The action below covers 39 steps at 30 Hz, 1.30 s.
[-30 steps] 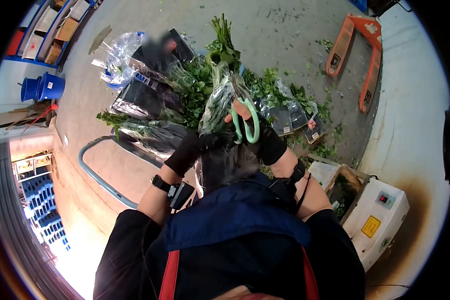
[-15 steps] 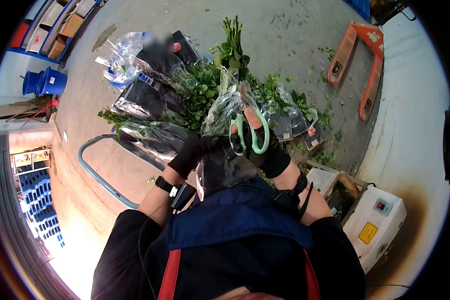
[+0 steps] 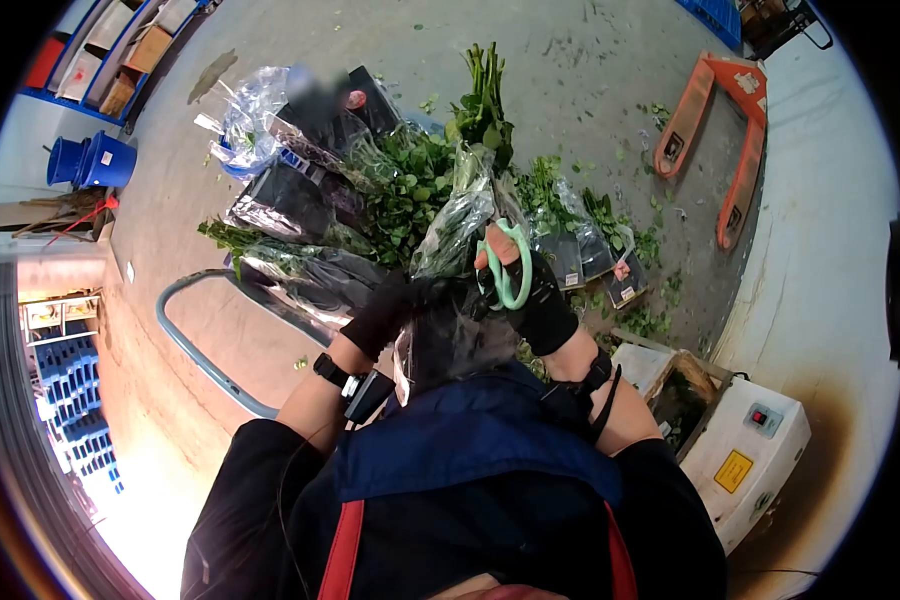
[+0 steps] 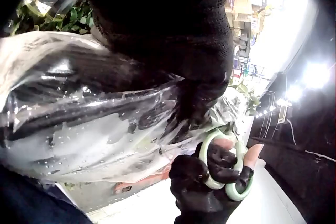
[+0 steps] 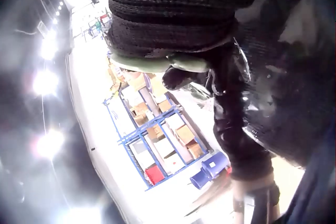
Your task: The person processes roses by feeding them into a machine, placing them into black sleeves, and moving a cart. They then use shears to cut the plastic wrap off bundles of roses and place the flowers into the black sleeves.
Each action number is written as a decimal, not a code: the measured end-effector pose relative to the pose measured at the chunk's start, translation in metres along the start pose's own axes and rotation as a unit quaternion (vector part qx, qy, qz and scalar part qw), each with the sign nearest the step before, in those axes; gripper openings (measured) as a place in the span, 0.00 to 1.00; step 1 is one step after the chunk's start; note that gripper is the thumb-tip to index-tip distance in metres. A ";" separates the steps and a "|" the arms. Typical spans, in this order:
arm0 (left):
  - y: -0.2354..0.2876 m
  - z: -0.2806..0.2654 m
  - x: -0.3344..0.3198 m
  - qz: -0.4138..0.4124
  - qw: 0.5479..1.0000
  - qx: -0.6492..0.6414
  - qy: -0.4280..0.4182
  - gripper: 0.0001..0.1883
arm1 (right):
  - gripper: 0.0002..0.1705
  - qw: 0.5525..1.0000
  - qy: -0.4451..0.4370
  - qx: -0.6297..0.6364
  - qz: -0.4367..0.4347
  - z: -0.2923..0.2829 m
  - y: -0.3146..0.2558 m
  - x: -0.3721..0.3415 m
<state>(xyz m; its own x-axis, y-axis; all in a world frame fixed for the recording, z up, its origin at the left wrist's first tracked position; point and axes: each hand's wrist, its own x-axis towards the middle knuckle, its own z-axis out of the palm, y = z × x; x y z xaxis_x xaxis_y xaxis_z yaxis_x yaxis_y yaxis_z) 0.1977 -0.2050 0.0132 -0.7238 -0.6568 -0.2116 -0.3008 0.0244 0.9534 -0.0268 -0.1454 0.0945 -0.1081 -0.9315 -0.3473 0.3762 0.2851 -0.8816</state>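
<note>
A bunch of green stems (image 3: 484, 105) in a clear and black plastic sleeve (image 3: 452, 232) lies in front of my body, stem ends pointing away from me. My left hand (image 3: 395, 305), in a black glove, grips the sleeve at its side; its fingers are mostly hidden. Mint-green scissors (image 3: 525, 265) sit in my right hand (image 3: 542, 310), also gloved, with bare fingertips showing through the handle loops. Their blades point away from me, along the sleeve's right side. The left wrist view shows the scissors (image 4: 206, 167) close beside the sleeve (image 4: 94, 134).
Several wrapped bunches (image 3: 290, 200) lie beyond and left of my hands, smaller ones (image 3: 570, 245) to the right. A curved grey metal bar (image 3: 175, 330) is at left. A white machine (image 3: 745, 450) stands at right, with an orange pallet jack (image 3: 685, 125) farther off. Loose leaves litter the floor.
The stem ends have shifted right in the head view. The scissors moved slightly right and turned; their loops looked spread half a second ago and now overlap. The left hand keeps its hold.
</note>
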 end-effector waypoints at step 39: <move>0.050 -0.025 -0.030 -0.056 0.965 -0.138 0.217 0.13 | 0.19 0.863 0.137 -0.409 -0.264 -0.028 -0.009 0.013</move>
<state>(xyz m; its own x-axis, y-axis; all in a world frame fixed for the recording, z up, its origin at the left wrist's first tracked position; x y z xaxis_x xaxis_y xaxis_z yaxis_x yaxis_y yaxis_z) 0.2204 -0.2033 0.0725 -0.3508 -0.8985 -0.2637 -0.1420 -0.2273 0.9634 -0.0571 -0.1538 0.0893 -0.3218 -0.9239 0.2070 -0.5550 0.0069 -0.8318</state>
